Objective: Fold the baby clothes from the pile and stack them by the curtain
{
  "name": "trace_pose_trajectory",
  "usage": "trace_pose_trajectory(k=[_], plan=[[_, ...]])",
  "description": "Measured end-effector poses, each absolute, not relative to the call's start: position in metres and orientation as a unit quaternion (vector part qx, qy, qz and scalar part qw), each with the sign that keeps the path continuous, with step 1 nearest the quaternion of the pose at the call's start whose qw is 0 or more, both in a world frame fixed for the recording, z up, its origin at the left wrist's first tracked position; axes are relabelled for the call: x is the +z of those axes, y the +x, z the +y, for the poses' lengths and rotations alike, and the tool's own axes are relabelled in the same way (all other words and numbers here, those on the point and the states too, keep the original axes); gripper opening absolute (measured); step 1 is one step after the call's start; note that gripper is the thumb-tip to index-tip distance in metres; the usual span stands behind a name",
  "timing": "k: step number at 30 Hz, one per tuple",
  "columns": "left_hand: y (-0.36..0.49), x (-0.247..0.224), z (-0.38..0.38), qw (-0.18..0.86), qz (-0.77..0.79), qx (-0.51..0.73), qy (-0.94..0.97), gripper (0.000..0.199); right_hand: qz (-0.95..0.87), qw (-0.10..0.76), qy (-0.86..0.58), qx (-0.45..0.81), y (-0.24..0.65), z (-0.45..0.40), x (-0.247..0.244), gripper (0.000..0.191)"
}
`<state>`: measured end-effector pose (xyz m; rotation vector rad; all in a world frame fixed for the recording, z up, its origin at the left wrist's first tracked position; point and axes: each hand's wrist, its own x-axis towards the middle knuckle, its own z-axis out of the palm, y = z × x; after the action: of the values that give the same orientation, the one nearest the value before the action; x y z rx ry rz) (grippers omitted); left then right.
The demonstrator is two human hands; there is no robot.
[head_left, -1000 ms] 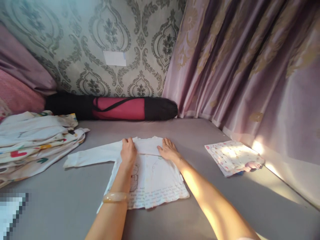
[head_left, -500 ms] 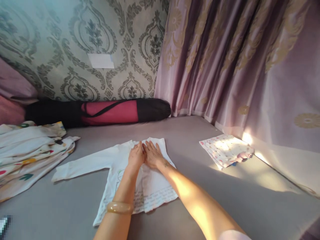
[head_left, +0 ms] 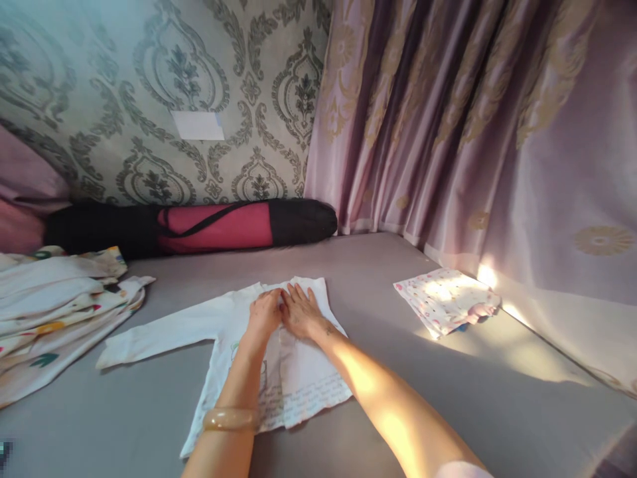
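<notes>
A small white long-sleeved shirt [head_left: 318, 372] lies on the grey sheet, its left sleeve stretched out to the side and its right part folded inward over the middle. Printed lettering runs along its hem, and part of a line drawing shows beside my left forearm. My left hand [head_left: 265, 311] has its fingers curled down onto the shirt near the collar, closed on the cloth; its fingertips are hidden. Right beside it, my right hand [head_left: 301, 313] lies flat on the folded part with the fingers stretched out. A bangle circles my left wrist.
A crumpled patterned cloth [head_left: 64, 318] lies at the left. At the right is a folded spotted garment [head_left: 442, 299] in sunlight. A long black and red bag [head_left: 219, 227] lies along the wall, and purple curtains [head_left: 398, 133] hang at the right.
My left hand has shifted slightly to the left on the shirt, while my right hand stays flat on the folded part. The whole view has moved a little.
</notes>
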<state>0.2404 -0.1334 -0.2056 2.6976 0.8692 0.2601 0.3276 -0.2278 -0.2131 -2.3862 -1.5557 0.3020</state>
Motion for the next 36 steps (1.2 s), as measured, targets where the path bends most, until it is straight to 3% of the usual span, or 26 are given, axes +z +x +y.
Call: trace_pose_trajectory(k=[6, 10, 13, 17, 25, 36], plan=[[0.239, -0.198, -0.137, 0.130, 0.306, 0.091, 0.939, 0.050, -0.522, 0.186, -0.820, 0.145, 0.342, -0.226, -0.211, 0.053], [0.245, -0.206, -0.144, 0.102, 0.308, 0.108, 0.940, 0.043, -0.486, 0.181, -0.855, 0.025, 0.348, -0.232, -0.212, 0.053], [0.247, -0.217, -0.145, 0.081, 0.329, 0.076, 0.938, 0.051, -0.457, 0.150, -0.876, -0.008, 0.349, -0.237, -0.218, 0.058], [0.246, -0.224, -0.143, 0.066, 0.341, 0.047, 0.937, 0.059, -0.456, 0.140, -0.879, -0.005, 0.349, -0.240, -0.225, 0.062], [0.241, -0.229, -0.146, 0.024, 0.355, 0.082, 0.931, 0.054, -0.460, 0.122, -0.876, 0.080, 0.360, -0.242, -0.215, 0.065], [0.240, -0.229, -0.146, 0.026, 0.352, 0.065, 0.933, 0.057, -0.457, 0.162, -0.874, 0.038, 0.370, -0.255, -0.223, 0.068]])
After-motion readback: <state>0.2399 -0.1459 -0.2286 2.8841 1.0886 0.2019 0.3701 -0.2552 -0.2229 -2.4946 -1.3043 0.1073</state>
